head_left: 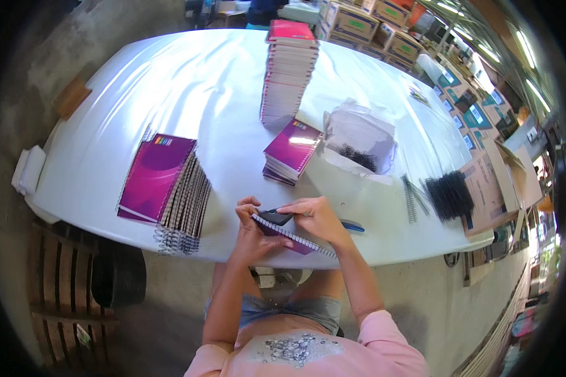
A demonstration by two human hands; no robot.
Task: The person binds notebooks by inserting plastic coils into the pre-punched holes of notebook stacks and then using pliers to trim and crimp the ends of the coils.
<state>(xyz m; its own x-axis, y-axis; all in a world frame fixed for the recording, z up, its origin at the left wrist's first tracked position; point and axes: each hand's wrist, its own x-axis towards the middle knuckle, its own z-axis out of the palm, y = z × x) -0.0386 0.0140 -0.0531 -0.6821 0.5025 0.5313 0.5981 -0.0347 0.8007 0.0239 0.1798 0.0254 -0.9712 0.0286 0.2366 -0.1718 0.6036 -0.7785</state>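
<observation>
Gripping a spiral notebook [289,237] at the table [201,88] edge, both hands, left [253,231], right [316,217], seemingly clamping black pliers [275,217] on it.

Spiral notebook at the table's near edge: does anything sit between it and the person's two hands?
Nothing visible does. Both hands are already on the spiral notebook: the left hand grips its near end, and the right hand presses a small dark tool against its wire binding.
</observation>
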